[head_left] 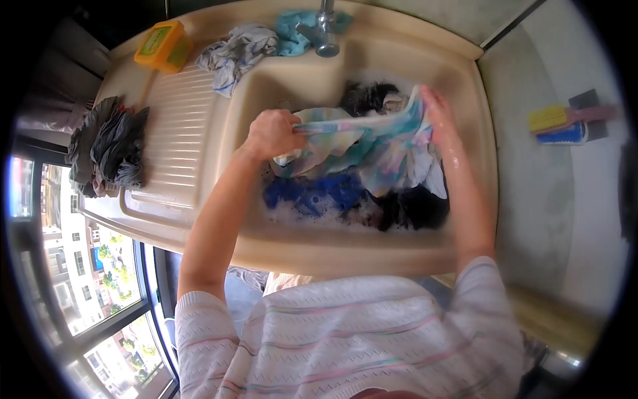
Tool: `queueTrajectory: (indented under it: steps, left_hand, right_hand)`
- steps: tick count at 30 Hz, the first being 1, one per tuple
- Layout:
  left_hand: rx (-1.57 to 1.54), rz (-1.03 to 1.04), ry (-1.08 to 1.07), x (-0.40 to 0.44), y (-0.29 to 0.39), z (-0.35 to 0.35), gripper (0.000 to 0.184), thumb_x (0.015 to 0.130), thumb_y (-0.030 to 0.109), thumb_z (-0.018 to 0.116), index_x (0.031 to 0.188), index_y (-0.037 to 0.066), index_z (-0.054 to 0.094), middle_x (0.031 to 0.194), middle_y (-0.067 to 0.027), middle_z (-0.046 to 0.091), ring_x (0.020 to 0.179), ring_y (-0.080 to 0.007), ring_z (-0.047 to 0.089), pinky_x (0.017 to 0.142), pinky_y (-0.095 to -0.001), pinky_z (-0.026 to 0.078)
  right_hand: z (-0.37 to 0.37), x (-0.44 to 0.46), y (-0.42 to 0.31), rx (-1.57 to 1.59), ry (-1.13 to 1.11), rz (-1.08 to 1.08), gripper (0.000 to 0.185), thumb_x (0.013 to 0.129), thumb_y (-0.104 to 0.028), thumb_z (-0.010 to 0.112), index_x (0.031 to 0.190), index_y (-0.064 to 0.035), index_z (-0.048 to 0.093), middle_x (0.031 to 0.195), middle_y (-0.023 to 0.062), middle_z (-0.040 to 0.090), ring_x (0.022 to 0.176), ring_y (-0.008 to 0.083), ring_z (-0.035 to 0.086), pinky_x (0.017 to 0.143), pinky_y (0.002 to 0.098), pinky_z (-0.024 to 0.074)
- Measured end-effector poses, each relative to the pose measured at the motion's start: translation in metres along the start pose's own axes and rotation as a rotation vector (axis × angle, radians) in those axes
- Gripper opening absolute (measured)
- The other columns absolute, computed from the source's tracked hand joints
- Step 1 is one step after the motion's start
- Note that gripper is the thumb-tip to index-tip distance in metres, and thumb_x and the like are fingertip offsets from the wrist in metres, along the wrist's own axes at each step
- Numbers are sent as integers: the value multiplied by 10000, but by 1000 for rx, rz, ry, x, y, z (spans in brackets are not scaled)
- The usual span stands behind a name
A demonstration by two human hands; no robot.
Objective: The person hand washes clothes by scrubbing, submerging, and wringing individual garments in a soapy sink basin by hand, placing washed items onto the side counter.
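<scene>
beige sink unit [372, 256] set against pale wall panels, with a sunlit window [100, 259] off to the left and a ribbed drainboard [176, 126] beside the basin. on the drainboard side sit a tilted yellow tub [166, 46], a crumpled whitish cloth [242, 53] and a heap of dark grey clothes [109, 149] close to the outer edge; a teal cloth [292, 33] is bunched by the faucet [325, 33]. brushes [565, 123] are over on the right.

the multicoloured cloth [359, 139] is stretched over the foamy water in the basin, its top edge pulled into a band between the two hands and its lower folds hanging down among the wash. the left hand [274, 135] has its fingers curled tightly around one end. the right hand [440, 120] has long, fairly straight fingers held close together against the other end; i can't tell whether the thumb pinches it. near the cloth lie a blue garment [319, 193] and black clothes [419, 209], partly in suds.

as i judge it, wet, soapy fabric could slide off those straighter right fingers, and the pull from the left would then flick suds over the rim or onto the sleeves. tugging too hard could strain the thin band. the hanging folds could also snag on the dark pieces and drag them along, and loose dye might stain the pale areas.
</scene>
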State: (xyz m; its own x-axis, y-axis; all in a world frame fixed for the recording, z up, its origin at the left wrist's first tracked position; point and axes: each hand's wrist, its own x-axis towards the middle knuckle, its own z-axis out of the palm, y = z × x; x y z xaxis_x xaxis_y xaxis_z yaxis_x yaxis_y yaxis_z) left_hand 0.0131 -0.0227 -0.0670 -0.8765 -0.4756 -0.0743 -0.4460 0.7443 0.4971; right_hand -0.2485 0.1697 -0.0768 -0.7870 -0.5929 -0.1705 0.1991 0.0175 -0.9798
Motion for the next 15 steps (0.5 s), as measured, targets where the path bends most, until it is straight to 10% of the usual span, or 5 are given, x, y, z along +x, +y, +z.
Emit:
queueTrajectory:
  steps: [5,13,15]
  left_hand:
    - [-1436,-184,-45,5,-9,3,189,676,106,638,817,-14,602,772,-71,596,678,-142,573,629,-270,486]
    - [-2086,-445,164,32,10,87,233,843,162,558,1032,32,513,889,-51,580,794,-193,568,705,-328,472]
    - [-2069,-526,362,46,-11,124,193,869,203,524,999,61,520,847,-38,563,763,-191,555,697,-343,468]
  right_hand:
    - [37,-58,22,-865,-922,-172,346,698,-306,729,865,-32,600,845,47,591,779,128,535,693,253,416]
    - [66,-9,29,371,-547,229,218,756,-133,549,926,2,569,910,89,603,826,189,564,710,293,460]
    - [79,8,69,-19,-307,264,242,808,-186,494,996,-46,557,888,108,610,784,207,571,658,292,456]
